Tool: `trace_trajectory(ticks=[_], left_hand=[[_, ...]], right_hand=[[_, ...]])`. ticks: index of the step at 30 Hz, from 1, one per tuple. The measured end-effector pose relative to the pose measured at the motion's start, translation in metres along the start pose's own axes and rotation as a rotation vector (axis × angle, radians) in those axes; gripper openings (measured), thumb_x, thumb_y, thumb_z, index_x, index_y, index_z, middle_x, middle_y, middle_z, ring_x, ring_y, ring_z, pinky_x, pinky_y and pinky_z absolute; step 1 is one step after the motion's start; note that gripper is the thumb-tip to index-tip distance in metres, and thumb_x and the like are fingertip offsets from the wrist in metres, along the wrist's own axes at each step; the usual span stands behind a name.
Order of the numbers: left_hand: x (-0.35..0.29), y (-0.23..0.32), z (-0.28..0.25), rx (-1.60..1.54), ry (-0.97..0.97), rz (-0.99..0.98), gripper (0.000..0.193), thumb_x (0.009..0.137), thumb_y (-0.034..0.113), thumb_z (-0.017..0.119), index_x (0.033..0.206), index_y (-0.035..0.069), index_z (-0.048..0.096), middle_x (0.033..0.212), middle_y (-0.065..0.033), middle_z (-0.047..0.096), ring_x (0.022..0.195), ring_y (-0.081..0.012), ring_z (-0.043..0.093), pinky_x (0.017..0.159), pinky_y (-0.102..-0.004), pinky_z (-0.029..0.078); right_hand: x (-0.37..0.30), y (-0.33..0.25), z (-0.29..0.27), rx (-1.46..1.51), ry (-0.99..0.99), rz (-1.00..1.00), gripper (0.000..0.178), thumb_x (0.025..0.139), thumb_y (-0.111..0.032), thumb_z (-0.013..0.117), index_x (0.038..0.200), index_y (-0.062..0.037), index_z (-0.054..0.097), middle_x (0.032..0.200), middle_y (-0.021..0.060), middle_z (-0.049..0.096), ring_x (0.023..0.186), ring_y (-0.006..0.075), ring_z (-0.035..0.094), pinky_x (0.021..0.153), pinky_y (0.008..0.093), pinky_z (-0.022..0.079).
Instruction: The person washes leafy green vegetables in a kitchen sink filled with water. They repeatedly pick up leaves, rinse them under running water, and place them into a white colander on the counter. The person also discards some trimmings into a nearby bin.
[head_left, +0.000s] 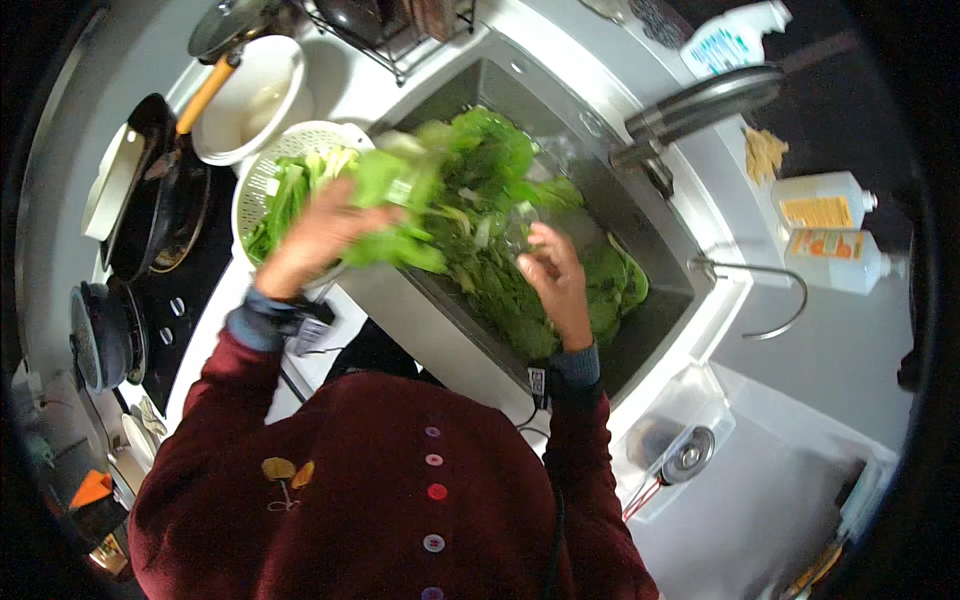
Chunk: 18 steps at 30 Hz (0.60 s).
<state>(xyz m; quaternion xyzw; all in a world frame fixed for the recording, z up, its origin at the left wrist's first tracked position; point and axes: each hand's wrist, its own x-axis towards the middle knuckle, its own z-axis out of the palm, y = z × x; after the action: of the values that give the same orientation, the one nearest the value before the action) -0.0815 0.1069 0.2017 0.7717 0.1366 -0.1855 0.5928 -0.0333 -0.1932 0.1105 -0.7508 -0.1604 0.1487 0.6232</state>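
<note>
My left hand [325,235], blurred by motion, is closed around a bunch of leafy greens [400,210]. The bunch spans the sink's left rim, between the sink and a white colander [247,200]. Green stalks and leaves [290,195] lie in the colander. Over the grey sink [655,345] is my right hand [557,290], its fingers loosely curled and apart, with nothing plainly held. Below it, many more leafy greens [500,285] sit in water. Leaves partly hide the sink bottom.
A black faucet [700,105] reaches over the sink's far right side. Behind the colander stands a white bowl [255,105]; pans [155,215] sit on the left. A spray bottle [735,40], two clear bottles [825,203] and a hooked metal spout [790,310] stand on the right.
</note>
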Motion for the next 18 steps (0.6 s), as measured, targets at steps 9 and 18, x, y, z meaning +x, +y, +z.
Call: trace_trajectory(ticks=[9,18], left_hand=[[0.009,-0.085,-0.106,0.364,0.258,-0.032,0.066,0.07,0.029,0.072,0.118,-0.005,0.043,0.105,-0.0144,0.057,0.095,-0.0224,0.054,0.084,-0.0299,0.042],[0.022,-0.106,-0.087,1.316,0.762,-0.052,0.081,0.068,0.051,0.064,0.125,0.0,0.037,0.123,-0.0204,0.043,0.111,-0.0327,0.044,0.087,-0.0398,0.041]], right_hand=[[-0.024,0.103,-0.073,-0.107,0.294,0.355,0.023,0.085,-0.024,0.056,0.1,-0.0072,0.059,0.082,0.005,0.06,0.065,0.0128,0.056,0.057,0.0282,0.046],[-0.007,0.229,-0.006,-0.454,0.024,0.003,0.029,0.087,-0.03,0.05,0.102,-0.0055,0.056,0.087,0.0135,0.058,0.075,0.0299,0.056,0.062,0.0438,0.046]])
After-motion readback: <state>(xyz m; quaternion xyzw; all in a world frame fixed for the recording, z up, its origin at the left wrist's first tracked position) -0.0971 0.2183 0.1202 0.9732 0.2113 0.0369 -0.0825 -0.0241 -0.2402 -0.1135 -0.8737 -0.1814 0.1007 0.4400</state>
